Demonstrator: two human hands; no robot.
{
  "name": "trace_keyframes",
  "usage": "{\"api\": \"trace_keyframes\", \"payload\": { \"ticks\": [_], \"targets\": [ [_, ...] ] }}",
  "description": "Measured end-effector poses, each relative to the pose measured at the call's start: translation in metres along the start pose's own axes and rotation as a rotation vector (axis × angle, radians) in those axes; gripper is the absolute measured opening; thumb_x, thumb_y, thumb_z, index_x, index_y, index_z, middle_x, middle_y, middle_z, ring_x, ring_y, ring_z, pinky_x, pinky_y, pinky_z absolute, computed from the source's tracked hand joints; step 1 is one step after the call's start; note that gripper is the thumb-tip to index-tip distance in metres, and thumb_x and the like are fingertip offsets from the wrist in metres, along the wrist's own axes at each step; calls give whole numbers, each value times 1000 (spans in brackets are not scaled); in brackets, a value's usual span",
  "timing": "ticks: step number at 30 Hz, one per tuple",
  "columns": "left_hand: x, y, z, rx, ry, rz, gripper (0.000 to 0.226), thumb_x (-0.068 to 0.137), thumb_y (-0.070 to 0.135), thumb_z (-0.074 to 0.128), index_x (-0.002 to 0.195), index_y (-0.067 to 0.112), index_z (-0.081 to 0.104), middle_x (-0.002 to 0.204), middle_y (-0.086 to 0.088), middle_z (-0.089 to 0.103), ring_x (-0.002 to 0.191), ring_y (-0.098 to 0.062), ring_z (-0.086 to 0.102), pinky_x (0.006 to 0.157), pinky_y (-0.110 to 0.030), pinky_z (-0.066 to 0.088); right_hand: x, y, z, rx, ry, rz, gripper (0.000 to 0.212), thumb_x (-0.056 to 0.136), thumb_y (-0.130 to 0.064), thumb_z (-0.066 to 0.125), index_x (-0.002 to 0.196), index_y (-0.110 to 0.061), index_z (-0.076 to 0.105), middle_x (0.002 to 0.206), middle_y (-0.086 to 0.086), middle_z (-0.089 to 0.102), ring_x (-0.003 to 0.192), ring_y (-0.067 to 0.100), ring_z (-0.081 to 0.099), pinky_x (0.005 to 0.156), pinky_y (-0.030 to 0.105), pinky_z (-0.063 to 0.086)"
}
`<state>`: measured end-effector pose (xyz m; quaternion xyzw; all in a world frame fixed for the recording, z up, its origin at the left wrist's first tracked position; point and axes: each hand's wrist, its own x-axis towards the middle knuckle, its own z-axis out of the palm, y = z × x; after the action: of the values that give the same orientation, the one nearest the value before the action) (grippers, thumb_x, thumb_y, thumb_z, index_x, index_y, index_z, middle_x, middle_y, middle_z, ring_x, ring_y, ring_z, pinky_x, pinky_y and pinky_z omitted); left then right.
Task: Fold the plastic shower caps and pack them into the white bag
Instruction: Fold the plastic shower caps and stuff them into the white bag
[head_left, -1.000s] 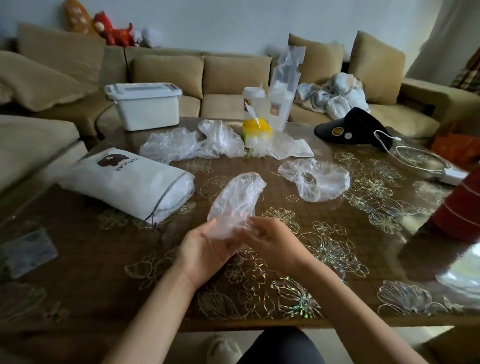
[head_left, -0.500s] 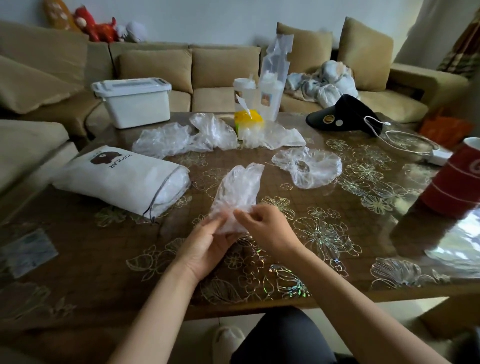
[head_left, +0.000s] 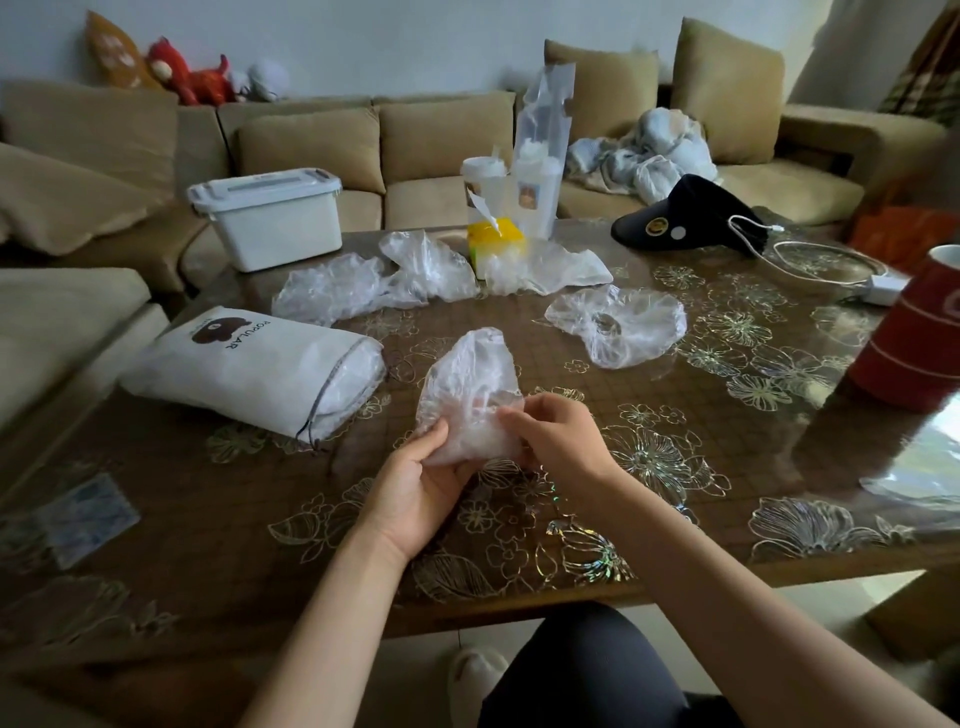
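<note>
A crumpled clear plastic shower cap (head_left: 470, 384) is held upright above the brown flowered table (head_left: 208, 499). My left hand (head_left: 415, 483) holds its lower left part, thumb on the front. My right hand (head_left: 553, 434) pinches its lower right edge with curled fingers. The white drawstring bag (head_left: 244, 371) printed with a bear lies on its side at the left, its mouth facing right with plastic showing inside. Another open shower cap (head_left: 618, 325) lies flat at the right. Several more caps (head_left: 363, 283) are heaped at the back.
A white lidded box (head_left: 267, 215), a yellow tissue pack (head_left: 496, 244) and tall clear packages (head_left: 540, 166) stand at the far edge. A black visor (head_left: 685, 215) and white charger cable (head_left: 831, 265) lie back right. A red cup (head_left: 914, 338) stands at the right edge.
Both hands have kept hold of the cap and shifted their fingers along its lower edge, gathering it narrower. The camera view has tilted and drifted slightly.
</note>
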<state>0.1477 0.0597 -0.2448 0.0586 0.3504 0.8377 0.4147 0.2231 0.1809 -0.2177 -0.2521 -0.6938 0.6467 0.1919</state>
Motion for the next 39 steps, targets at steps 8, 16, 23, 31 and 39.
{"api": "trace_keyframes", "payload": {
  "ticks": [8,16,23,31,39],
  "targets": [
    [-1,0,1,224,-123,-16,71,49,31,91,110,4,66,111,-22,66,93,-26,68,77,-31,56,4,-8,-19,-103,-133,-37,9,87,-6,63,81,-8,57,70,4,59,43,1,53,42,16,44],
    [5,-1,-5,148,38,-88,41,72,4,60,112,-4,61,108,-24,66,90,-25,67,83,-33,53,1,-11,-25,-279,-142,-114,21,90,-21,61,106,-11,52,89,4,62,66,12,59,52,18,48],
    [4,-4,4,-7,-7,-32,32,74,1,52,104,-6,63,100,-25,68,84,-25,71,70,-30,59,-9,-9,-9,-1139,-172,-740,68,69,5,68,128,-24,55,147,15,32,129,31,38,101,44,38],
    [6,4,-12,-43,-52,-122,38,90,4,50,125,-11,48,134,-21,46,125,-32,47,105,-45,39,-10,-24,-9,-923,-219,-596,25,88,-29,62,111,-23,70,131,-3,49,118,16,33,95,26,27],
    [1,9,-2,-127,-38,-9,36,82,22,44,100,0,67,102,-22,68,83,-26,69,75,-32,56,-7,-27,-5,-872,-181,-379,34,90,-43,54,105,-18,71,125,-3,45,113,17,28,92,25,23]
  ]
}}
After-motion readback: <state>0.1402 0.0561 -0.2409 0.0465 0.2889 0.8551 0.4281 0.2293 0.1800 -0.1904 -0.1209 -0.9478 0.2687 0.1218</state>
